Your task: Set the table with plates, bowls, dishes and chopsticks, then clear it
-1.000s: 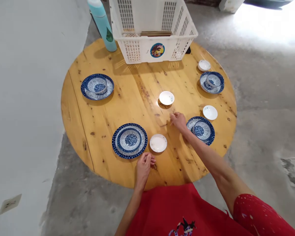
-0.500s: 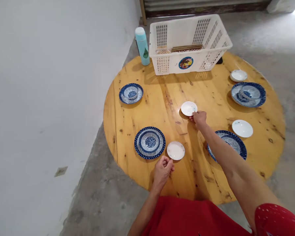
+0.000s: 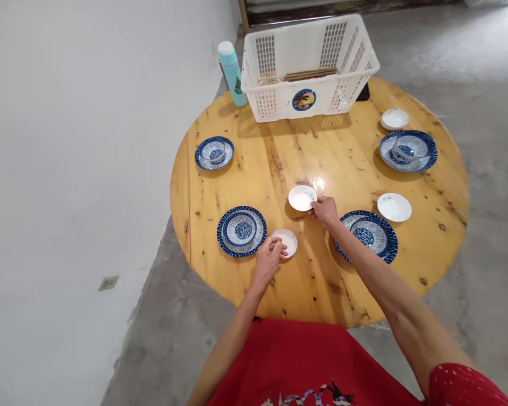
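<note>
My right hand (image 3: pixel 325 212) pinches the rim of a small white dish (image 3: pixel 301 198), held just above the middle of the table. My left hand (image 3: pixel 270 258) is loosely curled with nothing seen in it, its fingertips overlapping the near left edge of another small white dish (image 3: pixel 288 242); whether they touch it I cannot tell. Left of that lies a blue-patterned plate (image 3: pixel 220 232) with a matching bowl (image 3: pixel 242 228) on it. Under my right forearm, a second blue-patterned plate (image 3: pixel 390 248) with a bowl is partly covered.
A white plastic basket (image 3: pixel 275 104) holding chopsticks (image 3: pixel 309 74) stands at the back, with a light-blue bottle (image 3: pixel 232 73) beside it. More blue plates sit left (image 3: pixel 201 160) and right (image 3: pixel 429 152). White dishes (image 3: pixel 394 207) (image 3: pixel 394 119) are on the right side. A wall (image 3: pixel 88 141) borders the left.
My right hand has drawn the white dish nearer to me and to the left. My left hand has moved forward over the edge of the near white dish. The view has shifted slightly.
</note>
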The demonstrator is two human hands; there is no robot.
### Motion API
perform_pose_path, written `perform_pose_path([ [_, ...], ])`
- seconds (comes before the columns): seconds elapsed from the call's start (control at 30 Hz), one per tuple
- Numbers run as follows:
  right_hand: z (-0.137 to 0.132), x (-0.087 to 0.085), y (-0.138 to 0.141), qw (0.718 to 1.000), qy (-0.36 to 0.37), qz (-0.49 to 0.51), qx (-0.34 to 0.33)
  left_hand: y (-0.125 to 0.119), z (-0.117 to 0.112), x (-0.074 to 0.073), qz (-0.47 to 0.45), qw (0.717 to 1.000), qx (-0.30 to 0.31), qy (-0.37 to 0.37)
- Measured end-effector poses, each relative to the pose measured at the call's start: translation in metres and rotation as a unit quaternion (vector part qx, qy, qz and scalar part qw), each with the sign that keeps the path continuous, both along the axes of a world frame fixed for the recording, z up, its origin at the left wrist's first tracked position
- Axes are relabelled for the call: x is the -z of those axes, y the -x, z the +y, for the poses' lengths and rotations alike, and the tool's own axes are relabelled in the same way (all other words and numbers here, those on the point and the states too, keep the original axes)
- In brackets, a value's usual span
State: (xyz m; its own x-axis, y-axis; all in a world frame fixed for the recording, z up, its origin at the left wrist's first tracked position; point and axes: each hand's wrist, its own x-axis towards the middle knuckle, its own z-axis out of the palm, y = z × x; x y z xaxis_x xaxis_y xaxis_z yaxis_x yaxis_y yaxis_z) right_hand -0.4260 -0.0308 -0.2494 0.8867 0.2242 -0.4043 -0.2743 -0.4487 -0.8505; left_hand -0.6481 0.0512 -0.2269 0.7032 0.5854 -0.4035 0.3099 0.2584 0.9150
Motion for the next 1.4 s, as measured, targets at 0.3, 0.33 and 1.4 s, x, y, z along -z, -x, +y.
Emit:
perform_pose_path([
  [0.3, -0.052, -0.03, 0.085, 0.988, -0.059, -0.004, -0.142, -0.008, -0.021, -0.008, -0.056, 0.998, 0.039, -0.003],
  [0.33, -0.055, -0.031, 0.096, 0.988, -0.056, -0.003, -0.142, -0.003, -0.021, -0.006, -0.056, 0.998, 0.042, -0.006],
  [1.4, 0.2, -0.024, 0.38, 0.995, -0.059, -0.023, -0.079, 0.254, 0.246, -0.002, 0.036, 0.994, 0.084, -0.067],
])
